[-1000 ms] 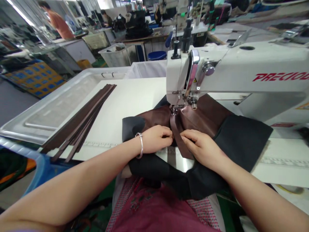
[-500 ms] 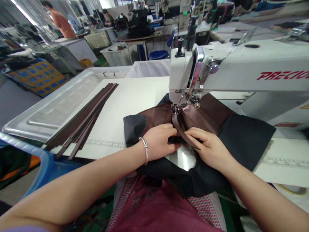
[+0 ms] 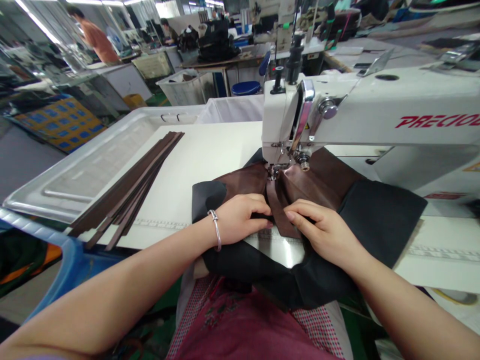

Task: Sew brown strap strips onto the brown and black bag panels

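A black and brown fabric piece (image 3: pixel 382 215) lies around the needle area of a white sewing machine (image 3: pixel 360 115). From under the presser foot (image 3: pixel 274 172) a narrow brown strip (image 3: pixel 281 212) runs toward me, its end lying flat over the bed. On the strip's left, my left hand (image 3: pixel 242 217), with a silver bracelet at the wrist, pinches the fabric edge. My right hand (image 3: pixel 318 222) is closed at the strip's right side, thumb and forefinger on the strip and fabric.
Several long brown strips (image 3: pixel 131 185) lie on the left of the white tabletop (image 3: pixel 213 145). Beyond them are a clear plastic tray (image 3: pixel 93 165) and a blue-rimmed container (image 3: pixel 67 260). A blue stool (image 3: pixel 245 88) and a person in orange (image 3: pixel 99 42) are farther back.
The strip's free end has turned from edge-on to flat. My left hand has shifted slightly left, away from the strip. My right thumb now lies at the strip's edge.
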Motion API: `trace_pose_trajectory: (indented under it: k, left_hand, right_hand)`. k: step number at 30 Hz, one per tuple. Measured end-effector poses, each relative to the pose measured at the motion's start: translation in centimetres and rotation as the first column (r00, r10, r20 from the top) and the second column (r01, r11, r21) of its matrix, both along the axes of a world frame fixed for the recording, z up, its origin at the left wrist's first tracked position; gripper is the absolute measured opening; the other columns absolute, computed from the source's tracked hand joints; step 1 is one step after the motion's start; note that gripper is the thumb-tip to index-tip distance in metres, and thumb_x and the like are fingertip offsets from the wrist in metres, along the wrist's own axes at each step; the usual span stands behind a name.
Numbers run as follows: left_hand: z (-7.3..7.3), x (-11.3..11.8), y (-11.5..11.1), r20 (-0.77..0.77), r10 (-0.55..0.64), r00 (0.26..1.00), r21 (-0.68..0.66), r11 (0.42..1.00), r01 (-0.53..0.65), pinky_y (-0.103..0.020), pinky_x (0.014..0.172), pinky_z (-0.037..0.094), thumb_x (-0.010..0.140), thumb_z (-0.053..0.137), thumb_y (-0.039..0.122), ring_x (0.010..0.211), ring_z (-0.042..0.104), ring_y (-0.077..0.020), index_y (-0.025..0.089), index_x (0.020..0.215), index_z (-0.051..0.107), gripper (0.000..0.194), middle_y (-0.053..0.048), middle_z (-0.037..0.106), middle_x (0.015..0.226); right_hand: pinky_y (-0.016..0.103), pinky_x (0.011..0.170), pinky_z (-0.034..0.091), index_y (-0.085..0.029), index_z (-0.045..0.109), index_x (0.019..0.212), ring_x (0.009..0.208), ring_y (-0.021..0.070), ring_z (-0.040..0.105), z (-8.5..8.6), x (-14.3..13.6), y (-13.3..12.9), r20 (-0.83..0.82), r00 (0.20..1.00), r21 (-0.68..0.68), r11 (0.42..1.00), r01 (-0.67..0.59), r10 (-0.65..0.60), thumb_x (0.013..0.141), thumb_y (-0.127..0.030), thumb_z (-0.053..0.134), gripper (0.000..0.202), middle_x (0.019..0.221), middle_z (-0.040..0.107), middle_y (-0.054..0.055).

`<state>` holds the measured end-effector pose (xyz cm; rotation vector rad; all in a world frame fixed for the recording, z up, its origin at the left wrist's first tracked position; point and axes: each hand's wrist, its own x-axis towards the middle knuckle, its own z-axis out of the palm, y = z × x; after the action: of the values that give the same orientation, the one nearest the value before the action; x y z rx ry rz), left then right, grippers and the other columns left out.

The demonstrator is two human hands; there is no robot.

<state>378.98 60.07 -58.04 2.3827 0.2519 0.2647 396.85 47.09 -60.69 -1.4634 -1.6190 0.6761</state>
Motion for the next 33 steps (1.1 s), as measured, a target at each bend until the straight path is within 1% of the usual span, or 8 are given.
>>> trace_pose_trajectory:
  k: [4,10,18,22,26,29,31,33]
  left_hand:
    - [0.3,0.0,-0.1,-0.009,-0.017,1.0,0.008,1.0,0.017,-0.024,0.078,0.045,0.084,0.058,0.013,0.083,0.057,-0.0131,0.012,0.087,0.067,0.009,-0.003,0.06,0.084]
    - [0.3,0.2,-0.6,0.017,0.025,1.0,0.066,0.997,-0.026,-0.023,0.072,0.045,0.08,0.055,0.009,0.077,0.056,-0.012,0.014,0.076,0.064,0.01,-0.001,0.058,0.078]
    - [-0.3,0.5,-1.2,0.023,0.11,0.994,0.15,0.982,-0.113,-0.023,0.066,0.044,0.075,0.061,0.014,0.074,0.055,-0.0128,0.014,0.074,0.062,0.001,-0.001,0.057,0.076]
    - [-0.3,0.8,-1.5,0.021,0.127,0.992,0.169,0.977,-0.129,-0.023,0.065,0.043,0.076,0.063,0.017,0.073,0.055,-0.0134,0.015,0.073,0.062,0.004,-0.001,0.056,0.074]
    - [0.0,0.8,-1.1,0.026,0.099,0.995,0.068,0.993,-0.101,-0.022,0.067,0.042,0.084,0.057,0.016,0.072,0.054,-0.0115,0.014,0.07,0.063,0.015,0.0,0.055,0.071]
    - [0.0,0.8,-0.5,0.023,0.088,0.996,0.018,0.996,-0.088,-0.022,0.067,0.041,0.087,0.054,0.018,0.071,0.054,-0.0106,0.013,0.068,0.061,0.021,0.001,0.053,0.07]
    - [-0.1,0.7,-0.3,0.022,0.1,0.995,0.021,0.995,-0.101,-0.021,0.065,0.039,0.088,0.054,0.019,0.07,0.053,-0.0104,0.013,0.066,0.059,0.023,0.002,0.052,0.069]
    - [-0.1,0.6,-0.4,0.032,0.1,0.995,0.05,0.994,-0.101,-0.022,0.066,0.039,0.087,0.055,0.018,0.071,0.053,-0.0104,0.013,0.066,0.059,0.022,0.001,0.052,0.069]
  right_hand:
    - [0.027,0.072,0.04,-0.022,0.061,0.085,0.079,0.0121,0.052,0.0,0.0,-0.1,0.006,1.0,0.003,1.0,-0.003,0.003,0.096,-0.031,0.048,0.019,0.081,0.056,-0.002]
    - [0.027,0.073,0.04,-0.023,0.061,0.087,0.08,0.0125,0.053,-0.1,0.0,0.0,0.009,1.0,-0.001,1.0,-0.001,0.001,0.096,-0.031,0.048,0.018,0.082,0.057,-0.002]
    - [0.028,0.071,0.041,-0.022,0.061,0.086,0.077,0.0136,0.053,-0.1,0.0,-0.1,0.029,1.0,0.007,1.0,0.004,-0.005,0.096,-0.03,0.046,0.02,0.08,0.056,-0.001]
    - [0.029,0.072,0.042,-0.02,0.061,0.084,0.078,0.0152,0.054,0.2,0.0,-0.3,0.058,0.998,0.017,1.0,-0.014,0.013,0.096,-0.029,0.044,0.022,0.081,0.058,0.001]
    - [0.03,0.072,0.044,-0.02,0.061,0.088,0.081,0.0168,0.056,0.6,-0.2,0.1,0.165,0.986,-0.006,1.0,-0.024,0.024,0.086,-0.025,0.058,0.006,0.086,0.06,0.002]
    - [0.03,0.068,0.042,-0.02,0.061,0.083,0.078,0.0171,0.054,0.6,-0.5,0.8,0.305,0.952,0.031,0.999,0.025,-0.033,0.077,-0.023,0.068,0.01,0.08,0.058,0.001]
    - [0.03,0.065,0.041,-0.02,0.059,0.076,0.074,0.0165,0.052,0.5,-0.7,1.0,0.349,0.935,0.057,0.997,0.05,-0.067,0.077,-0.022,0.069,0.01,0.074,0.056,0.0]
    - [0.03,0.065,0.04,-0.02,0.059,0.074,0.073,0.0161,0.052,0.4,-0.8,1.0,0.367,0.928,0.079,0.996,0.038,-0.064,0.08,-0.02,0.066,0.01,0.073,0.055,0.0]
